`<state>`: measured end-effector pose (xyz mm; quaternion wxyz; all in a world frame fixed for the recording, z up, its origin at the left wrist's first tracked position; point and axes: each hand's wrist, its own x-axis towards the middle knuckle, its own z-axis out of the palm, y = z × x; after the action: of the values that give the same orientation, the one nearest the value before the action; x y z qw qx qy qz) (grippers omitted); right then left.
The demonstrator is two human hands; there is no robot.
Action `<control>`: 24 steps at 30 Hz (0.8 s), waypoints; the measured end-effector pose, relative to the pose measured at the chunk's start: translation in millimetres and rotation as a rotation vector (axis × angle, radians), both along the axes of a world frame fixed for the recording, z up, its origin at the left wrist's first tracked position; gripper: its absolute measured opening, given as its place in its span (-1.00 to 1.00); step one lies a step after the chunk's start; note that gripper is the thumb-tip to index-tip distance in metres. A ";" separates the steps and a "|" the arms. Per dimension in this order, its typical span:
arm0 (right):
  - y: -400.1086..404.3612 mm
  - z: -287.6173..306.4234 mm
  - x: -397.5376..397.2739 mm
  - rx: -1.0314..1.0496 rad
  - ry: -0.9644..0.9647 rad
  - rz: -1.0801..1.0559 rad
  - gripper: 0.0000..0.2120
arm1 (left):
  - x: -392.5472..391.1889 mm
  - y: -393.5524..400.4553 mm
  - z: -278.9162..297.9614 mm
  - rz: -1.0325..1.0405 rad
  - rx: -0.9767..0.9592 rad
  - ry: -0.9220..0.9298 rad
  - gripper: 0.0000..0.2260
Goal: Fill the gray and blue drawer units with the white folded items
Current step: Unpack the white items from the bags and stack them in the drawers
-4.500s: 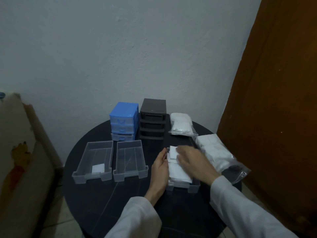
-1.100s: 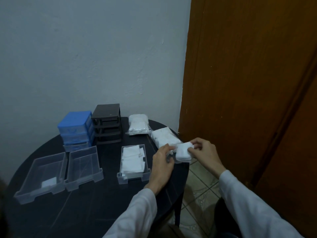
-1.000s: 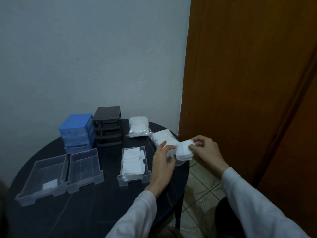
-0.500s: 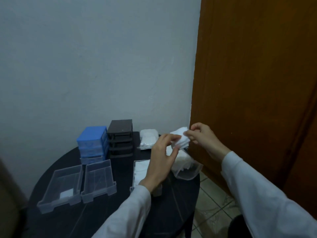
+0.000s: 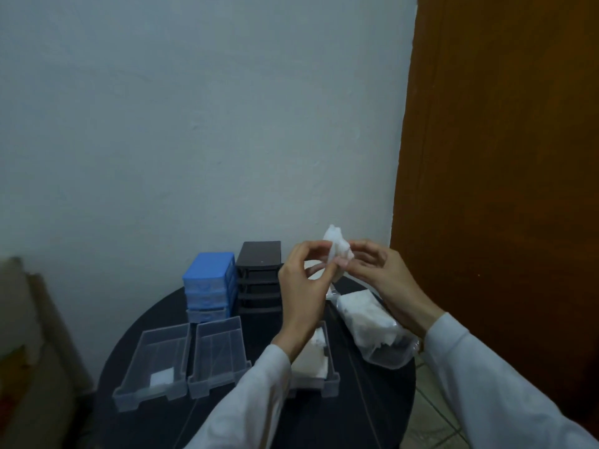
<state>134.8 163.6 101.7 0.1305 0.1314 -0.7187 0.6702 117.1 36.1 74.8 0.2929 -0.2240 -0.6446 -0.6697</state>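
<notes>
Both hands hold a small wad of white folded items [image 5: 337, 251] in the air above the round table's far edge, the left hand [image 5: 303, 286] pinching its left side, the right hand [image 5: 377, 273] its right. The part-filled drawer [image 5: 319, 358] lies straight below, nearer the left hand; two more drawers [image 5: 181, 361] sit along the near-left edge, before the blue unit [image 5: 209, 286] and gray unit [image 5: 259, 277].

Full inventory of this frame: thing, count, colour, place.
table: 1, black, round, under everything
blue drawer unit: 1, blue, table's far side
gray drawer unit: 1, dark gray, right of blue unit
loose drawers: 3, clear, table's near side; left one holds one white piece, right one many
open bag of white items: 1, clear, table's right edge
white folded item: 1, white, held up between both hands
left hand: pinches it
right hand: pinches it
</notes>
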 end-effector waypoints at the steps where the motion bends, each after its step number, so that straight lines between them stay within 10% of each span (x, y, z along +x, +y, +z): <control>1: -3.0 -1.6 -1.2 -0.014 0.016 -0.006 -0.73 | -0.1 -1.2 -0.2 -0.015 0.027 -0.019 -0.86; 24: -36.4 -22.6 -15.1 -0.125 0.068 -0.249 -0.90 | 1.2 -4.8 -5.6 0.044 0.110 -0.094 -0.87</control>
<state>119.7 127.2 79.1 0.2447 0.0556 -0.6816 0.6873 118.3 31.3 69.2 0.2890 -0.1616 -0.6245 -0.7073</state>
